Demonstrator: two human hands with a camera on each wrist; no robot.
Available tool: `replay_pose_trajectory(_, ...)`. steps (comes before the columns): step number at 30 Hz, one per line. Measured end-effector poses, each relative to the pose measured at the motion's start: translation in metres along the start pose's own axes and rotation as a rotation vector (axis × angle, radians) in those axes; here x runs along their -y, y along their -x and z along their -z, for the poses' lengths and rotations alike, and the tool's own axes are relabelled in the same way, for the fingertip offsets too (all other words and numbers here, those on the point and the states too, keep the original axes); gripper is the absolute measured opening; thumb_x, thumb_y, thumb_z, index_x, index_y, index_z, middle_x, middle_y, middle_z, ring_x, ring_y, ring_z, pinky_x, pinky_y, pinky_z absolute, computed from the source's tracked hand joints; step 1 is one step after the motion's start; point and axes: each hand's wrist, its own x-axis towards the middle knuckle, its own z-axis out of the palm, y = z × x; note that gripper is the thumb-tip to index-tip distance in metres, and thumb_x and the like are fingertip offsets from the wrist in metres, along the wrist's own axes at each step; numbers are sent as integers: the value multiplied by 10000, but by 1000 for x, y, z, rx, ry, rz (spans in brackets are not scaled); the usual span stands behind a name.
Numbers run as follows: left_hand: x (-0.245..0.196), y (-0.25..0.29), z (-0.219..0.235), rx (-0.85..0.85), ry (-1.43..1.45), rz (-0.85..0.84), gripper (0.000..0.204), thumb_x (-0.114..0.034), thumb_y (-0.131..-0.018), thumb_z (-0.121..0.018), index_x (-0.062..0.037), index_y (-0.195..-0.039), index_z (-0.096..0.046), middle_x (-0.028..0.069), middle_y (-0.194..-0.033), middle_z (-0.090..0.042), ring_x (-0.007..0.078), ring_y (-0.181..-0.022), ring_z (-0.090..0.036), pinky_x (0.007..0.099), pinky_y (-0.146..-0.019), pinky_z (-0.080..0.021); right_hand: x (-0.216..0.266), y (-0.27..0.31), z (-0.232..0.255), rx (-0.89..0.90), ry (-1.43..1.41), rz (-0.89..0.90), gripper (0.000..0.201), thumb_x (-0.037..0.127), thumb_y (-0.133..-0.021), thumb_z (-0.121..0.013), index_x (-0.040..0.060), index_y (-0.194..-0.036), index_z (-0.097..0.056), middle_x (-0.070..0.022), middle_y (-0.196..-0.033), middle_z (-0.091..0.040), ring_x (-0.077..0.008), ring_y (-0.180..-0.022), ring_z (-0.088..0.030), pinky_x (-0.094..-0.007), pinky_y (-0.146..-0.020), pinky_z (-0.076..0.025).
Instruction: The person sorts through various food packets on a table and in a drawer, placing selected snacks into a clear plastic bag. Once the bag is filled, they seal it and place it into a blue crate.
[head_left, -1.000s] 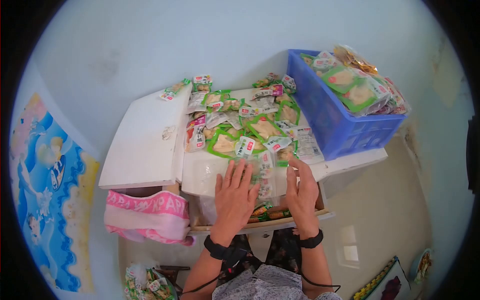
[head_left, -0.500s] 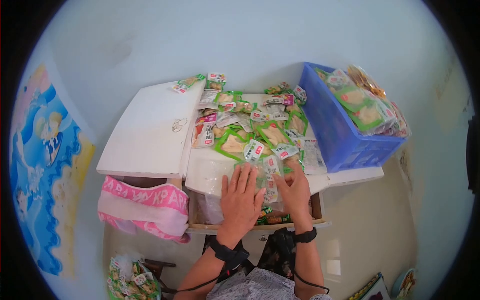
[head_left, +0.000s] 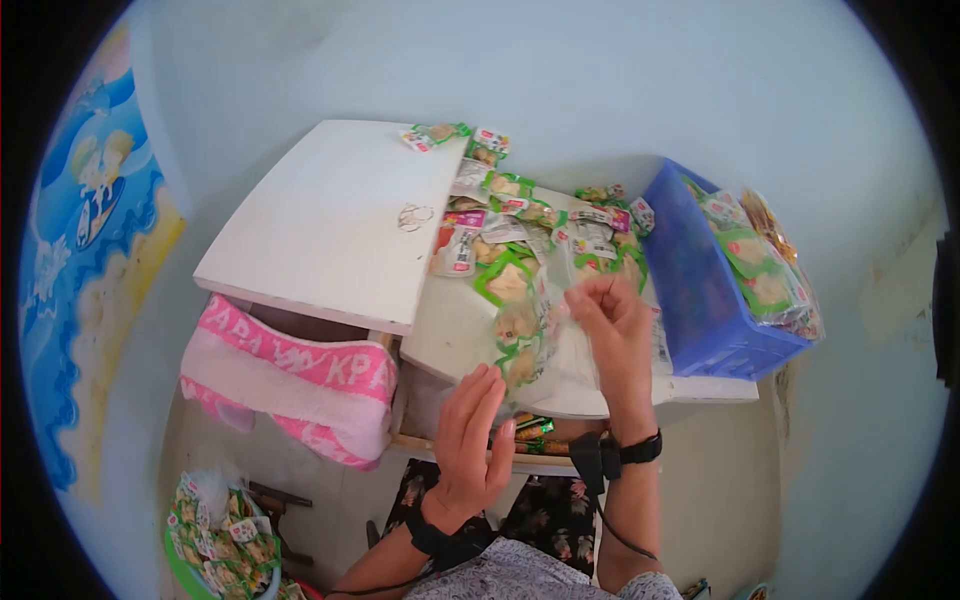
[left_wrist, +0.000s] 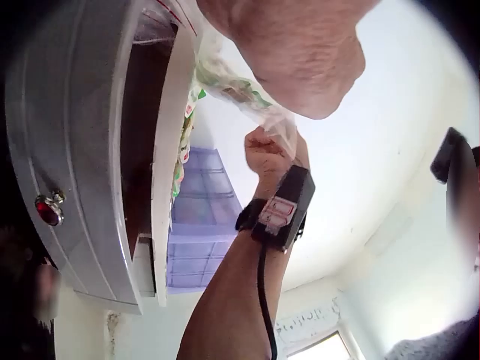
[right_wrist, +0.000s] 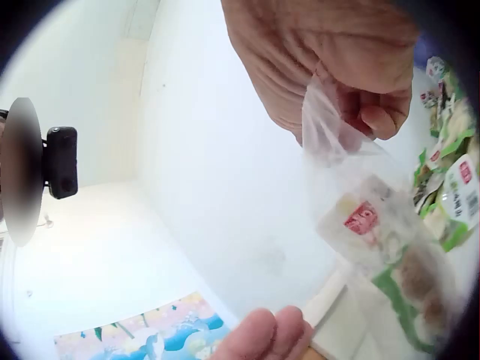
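Note:
A clear plastic bag (head_left: 575, 350) with green-edged snack packets (head_left: 517, 340) inside hangs from my right hand (head_left: 622, 335), whose curled fingers pinch its top. In the right wrist view the right hand (right_wrist: 330, 67) grips the gathered plastic, and a packet with a red logo (right_wrist: 362, 219) shows through the bag (right_wrist: 337, 176). My left hand (head_left: 468, 445) is at the bag's lower left, fingers extended and close together; whether it touches the bag is unclear. Behind the bag, loose packets (head_left: 505, 282) lie on the white tabletop (head_left: 440, 335).
A blue crate (head_left: 715, 300) full of packets stands at the right. Below the tabletop a drawer (head_left: 480, 457) is pulled out, with small green-and-orange packets inside. A pink-and-white towel (head_left: 300, 385) hangs at the left, above a tub of packets (head_left: 225, 540) on the floor.
The right hand has taken hold of the bag's top and lifted it off the tabletop with packets inside. The left hand has drawn back toward the body. The head view has shifted.

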Motion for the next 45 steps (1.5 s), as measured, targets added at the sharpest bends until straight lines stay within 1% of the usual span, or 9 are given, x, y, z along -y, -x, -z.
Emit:
replay_pose_trajectory(7,18,34,19,-66,37,150,445,13,-917,-615,83,-1354,-571,246,-1371,-592,406,-1256,-578,470,-1076,-459,55,-24,-40,55,-19,113,125,132,-979,-700,25,-960,-638,20,-804,-627,-37,-712,-545,-214,-625,-421)
replay_pose_trajectory(13,25,49,15,-120,88,267,426,-29,-980,-589,63,-1394,-548,237,-1380,-586,380,-1269,-574,439,-1088,-449,52,-29,-54,60,-19,160,123,207,-1013,-674,88,-987,-660,77,-761,-546,-5,-619,-428,-201,-522,-317)
replay_pose_trajectory(17,25,56,18,-113,134,283,465,5,-960,-603,65,-1416,-531,233,-1419,-562,377,-1282,-562,428,-1092,-437,64,-40,-63,103,-90,263,110,151,-1028,-645,43,-1028,-664,57,-815,-575,-9,-685,-467,-190,-600,-356)
replay_pose_trajectory(20,24,58,19,-110,131,281,469,22,-955,-605,71,-1415,-528,238,-1408,-565,378,-1275,-567,426,-1078,-449,81,-34,-74,-50,-243,269,108,125,-1032,-633,26,-1056,-669,31,-886,-608,-14,-760,-502,-182,-671,-377)
replay_pose_trajectory(23,25,56,21,-119,108,259,446,38,-955,-577,89,-1395,-528,248,-1396,-563,406,-1250,-573,439,-1054,-465,59,-33,-49,-195,-249,200,164,163,-1035,-630,36,-1132,-666,37,-976,-605,-12,-864,-531,-175,-771,-406)
replay_pose_trajectory(31,31,63,14,-106,65,290,393,-17,-968,-609,36,-1356,-575,202,-1287,-625,342,-1126,-622,425,-997,-477,-118,18,68,-170,-22,-69,142,195,-1015,-657,55,-1025,-676,45,-837,-576,-30,-704,-491,-212,-611,-392)
replay_pose_trajectory(35,22,53,12,-98,-39,256,303,-35,-972,-616,25,-1268,-614,164,-1135,-634,278,-965,-619,398,-912,-490,-87,52,62,-285,81,-173,233,204,-1027,-629,26,-1178,-623,29,-814,-589,-46,-656,-498,-222,-573,-413)
replay_pose_trajectory(39,3,13,9,-1,-73,30,342,-30,-967,-607,39,-1301,-602,191,-1191,-646,339,-1096,-612,446,-977,-482,-87,58,67,-268,-82,-196,298,84,-992,-645,-13,-1265,-574,7,-781,-618,-38,-617,-497,-200,-542,-395)
replay_pose_trajectory(45,-8,-60,-25,409,-497,-112,494,-212,-1020,-563,14,-1457,-520,160,-1473,-552,402,-1435,-420,543,-1194,-299,-85,64,66,-256,-166,-213,324,55,-975,-648,-4,-1279,-555,-6,-764,-625,-43,-615,-509,-204,-530,-400)
